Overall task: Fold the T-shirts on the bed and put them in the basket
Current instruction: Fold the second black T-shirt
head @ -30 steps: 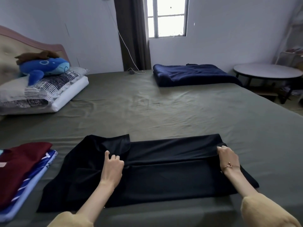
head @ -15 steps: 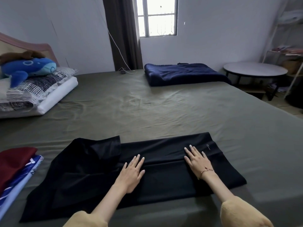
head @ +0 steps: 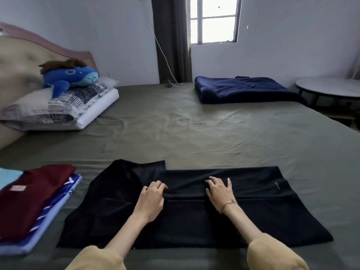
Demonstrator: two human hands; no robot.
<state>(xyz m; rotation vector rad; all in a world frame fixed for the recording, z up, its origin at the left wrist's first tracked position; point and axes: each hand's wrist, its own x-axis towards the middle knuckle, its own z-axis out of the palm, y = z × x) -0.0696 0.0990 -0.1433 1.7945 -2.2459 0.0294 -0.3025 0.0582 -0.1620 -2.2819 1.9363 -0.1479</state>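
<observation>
A black T-shirt [head: 253,207] lies across the near part of the olive-green bed [head: 194,133], folded in lengthwise, with one sleeve sticking out at its upper left. My left hand [head: 151,201] and my right hand [head: 219,190] sit side by side on the shirt's middle. The fingers of both hands curl into the raised fold of cloth and pinch it. A stack of folded T-shirts [head: 33,199] lies at the near left, a maroon one on top of blue striped and light blue ones. No basket is in view.
Pillows [head: 58,110] with a blue whale plush [head: 72,76] lie at the headboard on the left. A folded navy blanket [head: 243,90] is at the bed's far side. A round table [head: 331,88] stands beyond the right edge.
Both hands lay flat with spread fingers half a second ago; now they have come closer together at the shirt's middle and their fingers have curled into the fold.
</observation>
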